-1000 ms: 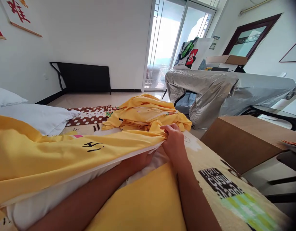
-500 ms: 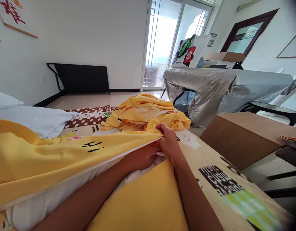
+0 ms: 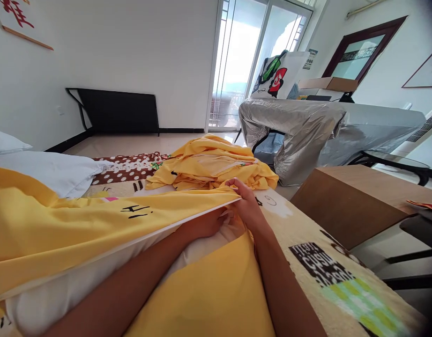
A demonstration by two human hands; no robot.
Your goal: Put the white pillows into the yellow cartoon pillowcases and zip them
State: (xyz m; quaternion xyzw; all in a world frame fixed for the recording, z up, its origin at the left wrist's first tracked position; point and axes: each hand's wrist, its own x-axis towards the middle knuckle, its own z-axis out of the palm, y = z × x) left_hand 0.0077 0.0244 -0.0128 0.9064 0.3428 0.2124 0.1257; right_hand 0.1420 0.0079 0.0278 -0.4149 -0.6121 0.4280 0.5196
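Note:
A yellow pillowcase (image 3: 96, 234) with black "Hi" lettering lies across the front of the bed, its side opening spread. White pillow fabric (image 3: 54, 299) shows inside the opening. My right hand (image 3: 246, 202) is closed on the pillowcase's edge at the far corner, thumb and fingers pinching the yellow cloth. Through the opening reaches my left hand (image 3: 205, 224), its fingers curled against the white pillow near that same corner; the fingertips are partly hidden. Just beyond both hands sits a heap of crumpled yellow bedding (image 3: 216, 161).
White pillows (image 3: 50, 171) lie at the left. A patterned blanket (image 3: 307, 290) covers the bed. On the right stand a brown box-shaped piece (image 3: 356, 201) and silver-covered furniture (image 3: 300, 121) bearing a printed bag (image 3: 282, 75). A black panel (image 3: 121, 112) leans by the wall.
My left hand has shifted slightly upward inside the opening, near the corner. The right hand keeps its pinch on the edge, moved a touch rightward.

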